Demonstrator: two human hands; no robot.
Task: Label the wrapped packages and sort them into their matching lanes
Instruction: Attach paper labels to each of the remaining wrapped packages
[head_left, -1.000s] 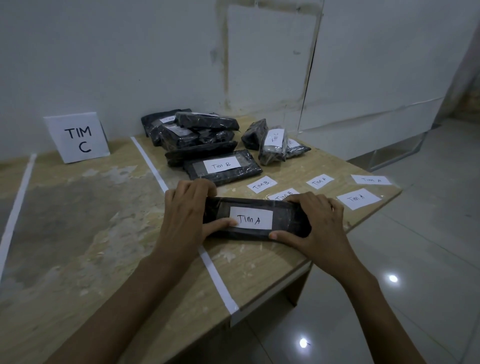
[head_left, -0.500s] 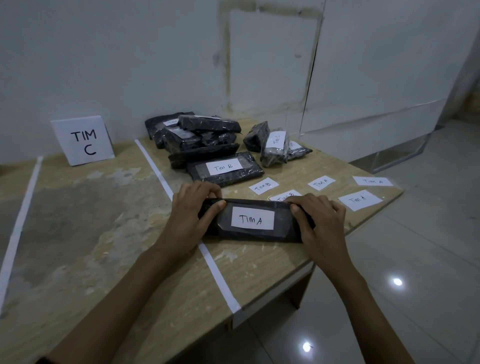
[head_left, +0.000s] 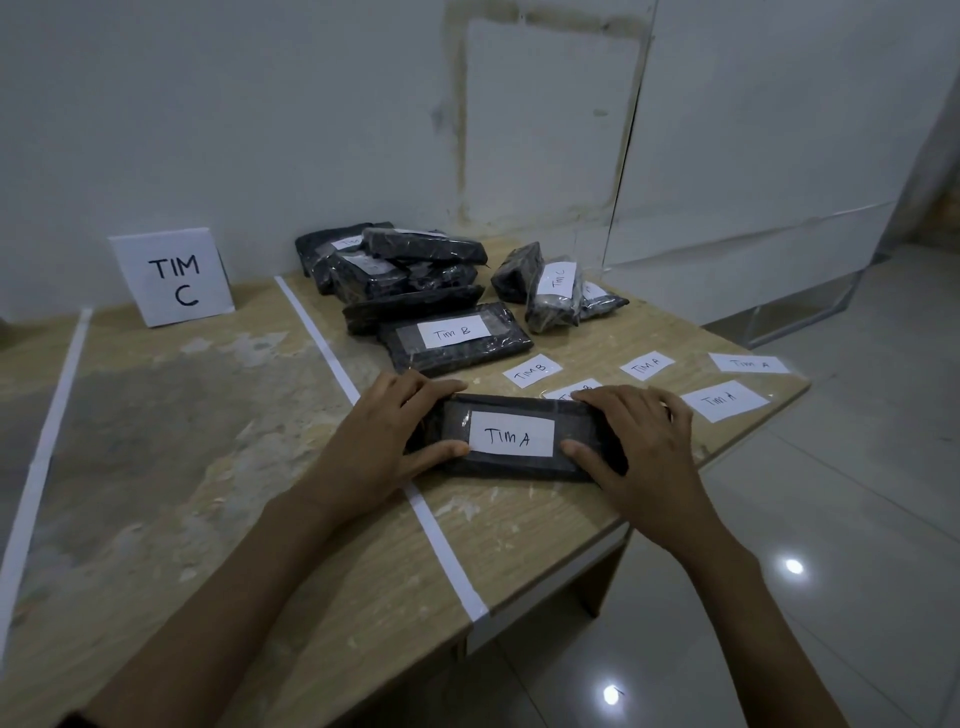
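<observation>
Held item: black film-wrapped rectangular package (head_left: 579, 423), flat on the pale wooden surface (head_left: 208, 467), just right of the white tape line (head_left: 441, 540).
Label: white paper slip reading "TIM A" (head_left: 511, 435), lying smooth on the package's top face.
Left hand (head_left: 379, 441): grips the left end, fingers curled over the far edge, thumb on the near edge.
Right hand (head_left: 639, 447): grips the right end likewise.
Change: a second ago both thumbs pressed the slip's lower corners; they now rest just beside it.
Meaning: labelling here appears finished; sorting comes next.
Lane markers: only the white "TIM C" card (head_left: 174, 275) is visible.
Remaining: loose paper slips (head_left: 724, 399); heap of dark wrapped packages (head_left: 405, 270) behind.
</observation>
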